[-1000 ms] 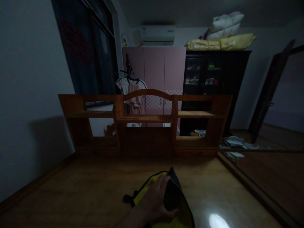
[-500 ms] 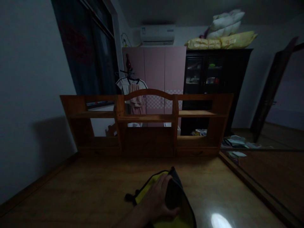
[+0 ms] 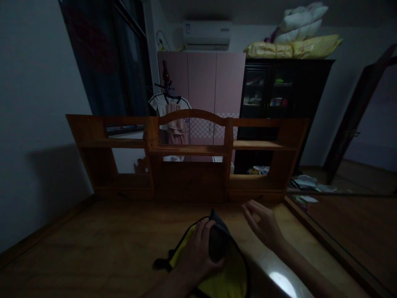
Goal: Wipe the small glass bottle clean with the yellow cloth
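A yellow bag (image 3: 232, 271) with black edging, a dark grey top corner and a black strap end lies on the wooden desktop in the lower middle. My left hand (image 3: 197, 252) grips it from the left, fingers over its upper side and thumb lower down, with a dark, rounded area between them. Whether that area is the bag's opening or something dark inside cannot be made out. To the right of the bag, apart from it, my right hand (image 3: 262, 221) is held above the desktop, fingers curled in towards the thumb. Anything small between those fingertips is too dim to see.
A wooden shelf unit (image 3: 189, 151) stands along the desktop's far edge. A raised wooden rim (image 3: 328, 244) runs down the right side, and a white wall (image 3: 34, 124) closes the left. Beyond stand a pink wardrobe (image 3: 201, 82) and a black cabinet (image 3: 310, 91).
My right hand has come into view from the lower right. My left hand still grips the bag, and both appear slightly further left as the view shifted.
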Demonstrator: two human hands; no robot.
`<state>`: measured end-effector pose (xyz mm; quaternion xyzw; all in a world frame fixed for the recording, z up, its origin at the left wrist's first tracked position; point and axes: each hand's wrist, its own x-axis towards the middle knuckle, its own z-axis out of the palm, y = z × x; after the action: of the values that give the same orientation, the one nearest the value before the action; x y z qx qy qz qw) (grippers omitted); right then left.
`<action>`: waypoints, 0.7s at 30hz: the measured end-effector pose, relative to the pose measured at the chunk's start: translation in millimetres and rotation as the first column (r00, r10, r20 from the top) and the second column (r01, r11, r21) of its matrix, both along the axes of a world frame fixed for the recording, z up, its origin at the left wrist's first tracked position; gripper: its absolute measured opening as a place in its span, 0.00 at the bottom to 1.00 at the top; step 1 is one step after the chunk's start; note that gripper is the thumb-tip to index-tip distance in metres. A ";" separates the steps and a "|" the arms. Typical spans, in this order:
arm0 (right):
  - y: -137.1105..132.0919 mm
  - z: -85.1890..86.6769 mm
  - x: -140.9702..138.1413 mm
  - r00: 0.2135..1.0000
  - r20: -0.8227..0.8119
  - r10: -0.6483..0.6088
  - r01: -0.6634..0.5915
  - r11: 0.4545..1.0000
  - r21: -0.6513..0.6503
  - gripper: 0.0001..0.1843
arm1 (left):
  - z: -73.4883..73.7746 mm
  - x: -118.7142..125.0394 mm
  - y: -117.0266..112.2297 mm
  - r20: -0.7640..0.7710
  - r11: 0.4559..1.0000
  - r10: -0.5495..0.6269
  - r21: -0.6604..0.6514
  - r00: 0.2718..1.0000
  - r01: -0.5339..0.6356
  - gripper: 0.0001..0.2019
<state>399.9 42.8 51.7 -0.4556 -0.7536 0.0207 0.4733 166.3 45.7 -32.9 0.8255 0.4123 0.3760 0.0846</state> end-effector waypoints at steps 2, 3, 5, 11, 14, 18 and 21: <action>14.6 -28.5 -13.4 1.000 0.011 0.015 -0.014 0.998 -0.059 0.18 | 0.7 -0.2 5.2 0.043 0.999 0.035 -0.025 0.998 -0.034 0.41; 18.0 -40.3 -19.3 1.000 -0.013 0.027 -0.028 0.995 -0.099 0.17 | 0.4 -0.3 7.8 0.053 0.998 0.043 -0.038 0.998 -0.041 0.41; 18.4 -57.0 -28.2 0.989 -0.121 0.082 -0.107 0.971 -0.216 0.14 | -1.8 -0.4 12.0 0.056 0.998 0.036 -0.060 0.998 -0.033 0.41; 13.1 -67.0 -37.4 0.824 -0.550 0.135 -0.431 0.780 -0.454 0.19 | -9.0 0.0 12.8 0.004 0.994 -0.015 -0.105 1.000 0.015 0.48; 16.2 -71.6 -36.9 0.721 -0.686 0.099 -0.575 0.639 -0.511 0.25 | -5.8 -0.2 8.2 -0.015 0.992 -0.087 -0.095 0.996 0.085 0.50; 13.5 -76.0 -33.0 0.665 -0.744 0.067 -0.650 0.543 -0.532 0.26 | -0.3 -0.6 3.6 -0.028 0.986 -0.162 -0.057 0.986 0.160 0.49; 6.3 -72.7 -31.5 0.621 -0.782 0.052 -0.685 0.521 -0.509 0.25 | 0.0 -1.2 2.3 -0.033 0.984 -0.175 -0.025 0.984 0.174 0.48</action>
<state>368.4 49.1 -21.0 -0.3807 -0.5193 0.6185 0.4505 165.1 48.0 -33.0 0.8639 0.3439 0.3482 0.1189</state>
